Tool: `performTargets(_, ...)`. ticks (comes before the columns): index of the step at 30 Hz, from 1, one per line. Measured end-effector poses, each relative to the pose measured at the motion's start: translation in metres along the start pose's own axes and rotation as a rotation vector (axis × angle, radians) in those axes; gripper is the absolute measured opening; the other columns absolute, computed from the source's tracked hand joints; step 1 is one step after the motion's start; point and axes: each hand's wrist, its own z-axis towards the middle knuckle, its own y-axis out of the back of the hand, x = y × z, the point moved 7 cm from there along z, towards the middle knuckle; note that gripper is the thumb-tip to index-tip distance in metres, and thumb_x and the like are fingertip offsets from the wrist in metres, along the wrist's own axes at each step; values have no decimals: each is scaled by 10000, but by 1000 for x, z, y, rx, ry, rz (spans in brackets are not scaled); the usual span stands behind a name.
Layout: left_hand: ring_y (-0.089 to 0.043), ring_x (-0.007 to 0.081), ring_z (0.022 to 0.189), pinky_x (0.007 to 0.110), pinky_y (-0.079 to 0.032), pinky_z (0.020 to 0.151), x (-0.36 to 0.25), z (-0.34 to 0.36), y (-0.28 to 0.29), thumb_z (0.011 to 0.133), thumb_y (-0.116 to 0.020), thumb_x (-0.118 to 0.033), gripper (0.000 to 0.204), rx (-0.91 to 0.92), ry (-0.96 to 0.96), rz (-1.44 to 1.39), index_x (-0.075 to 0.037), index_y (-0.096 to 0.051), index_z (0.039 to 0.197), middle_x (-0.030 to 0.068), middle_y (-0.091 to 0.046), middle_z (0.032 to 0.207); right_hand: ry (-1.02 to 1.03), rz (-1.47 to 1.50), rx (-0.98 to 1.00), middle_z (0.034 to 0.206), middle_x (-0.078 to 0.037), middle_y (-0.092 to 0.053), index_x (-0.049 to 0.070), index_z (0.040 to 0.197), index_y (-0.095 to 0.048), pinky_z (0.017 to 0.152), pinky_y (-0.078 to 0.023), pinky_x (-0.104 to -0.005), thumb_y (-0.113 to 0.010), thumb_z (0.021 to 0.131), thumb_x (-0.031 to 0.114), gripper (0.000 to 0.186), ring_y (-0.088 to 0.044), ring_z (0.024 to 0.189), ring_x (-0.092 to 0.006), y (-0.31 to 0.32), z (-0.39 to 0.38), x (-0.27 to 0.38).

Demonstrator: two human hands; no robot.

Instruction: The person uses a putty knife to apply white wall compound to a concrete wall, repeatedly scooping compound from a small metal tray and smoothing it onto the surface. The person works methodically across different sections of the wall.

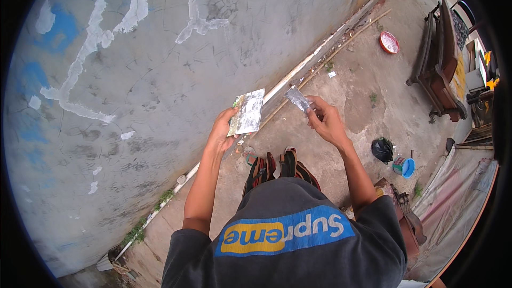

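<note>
In front of a grey wall (160,144), a flat rectangular board (248,111) smeared with white and grey was grasped along its left edge by the fingers (228,112) of the left hand (218,130), some of which were hidden by it. To the right, a small flat scraper (296,99), coated with greyish residue, was pinched at its lower right end between the thumb and fingers of the right hand (326,121); its free end was pointed up and left, and it was held apart from the board. The wall was marked with jagged white patches (100,29) and blue stains (63,28). Near its foot, a thin pole (352,41) was laid on the concrete floor (362,64). Farther off, a red basin (382,47), whitened inside, was set near dark wooden furniture (440,64), and a black bag (382,149) was placed just beside a blue bucket (399,167)
</note>
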Motion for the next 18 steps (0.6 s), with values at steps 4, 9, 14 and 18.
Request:
performTargets(4,-621,102,633,172,-386,342,14,-12,-20,945,-562,-148,189,-102,-7,-260,20,-569,1030,111,-670,885,19,297,-220,840,-63,-667,-22,1191,-607,566,-506,-235,-589,971,58,234,-630,682,-91,-44,-15,-19)
performTargets(9,-527,93,548,161,-416,372,24,-17,-34,953,-530,-106,143,-205,-26,-412,26,-548,1005,79,-604,791,289,72,-433,890,-73,-686,9,1142,-690,551,-458,-216,-658,913,21,231,-608,664,-77,-55,-16,18)
performTargets(14,-528,82,554,160,-438,387,29,-14,-41,955,-515,-85,157,-91,6,-547,44,-518,1045,57,-568,778,377,-12,-365,944,-97,-677,62,1172,-703,580,-482,-258,-678,864,-21,320,-620,699,-120,-64,-20,42)
performTargets(18,-495,66,539,161,-425,373,10,-12,-44,949,-529,-80,160,-12,-14,-573,44,-510,1048,43,-539,759,474,-127,-292,993,-113,-657,65,1167,-705,616,-518,-294,-679,848,-41,337,-641,739,-166,-82,-35,21)
